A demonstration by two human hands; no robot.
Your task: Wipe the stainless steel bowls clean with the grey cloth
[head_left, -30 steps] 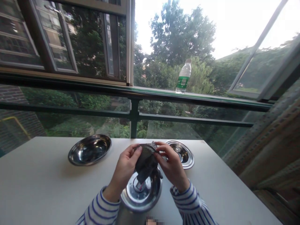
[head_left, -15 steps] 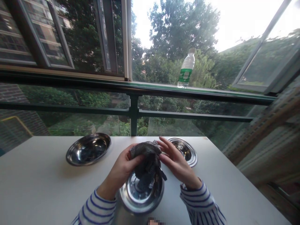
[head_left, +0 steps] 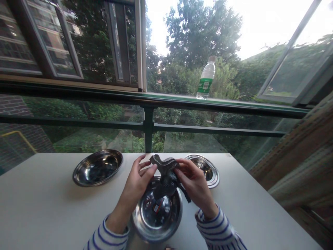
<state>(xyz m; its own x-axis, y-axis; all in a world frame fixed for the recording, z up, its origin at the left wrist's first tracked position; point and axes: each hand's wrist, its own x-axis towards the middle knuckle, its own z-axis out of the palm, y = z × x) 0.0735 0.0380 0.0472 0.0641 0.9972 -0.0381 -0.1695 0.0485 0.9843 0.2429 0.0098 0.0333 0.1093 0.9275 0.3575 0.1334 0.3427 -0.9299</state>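
Note:
A crumpled dark grey cloth (head_left: 168,173) with a textured weave hangs over a shiny metal bowl (head_left: 157,236) in front of me. My right hand (head_left: 194,180) pinches the cloth's right side between thumb and fingers; a dark strip dangles beside it. My left hand (head_left: 139,182) is at the cloth's left edge, fingers apart, its thumb tip touching or very near the fabric. Under the cloth, the bowl's inside shows reflections and a small orange-and-white patch, which I cannot identify. The cloth covers part of the bowl's far rim.
A wide metal bowl (head_left: 97,168) stands at the back left of the white table (head_left: 52,215). Behind my right hand is another metal dish (head_left: 214,177), partly hidden. A green railing (head_left: 117,123) runs beyond the table, and a plastic bottle (head_left: 205,78) stands on the ledge above.
My right hand has closed on the cloth, while my left hand has loosened its hold and spread its fingers. The cloth has turned and opened out, baring more of the bowl.

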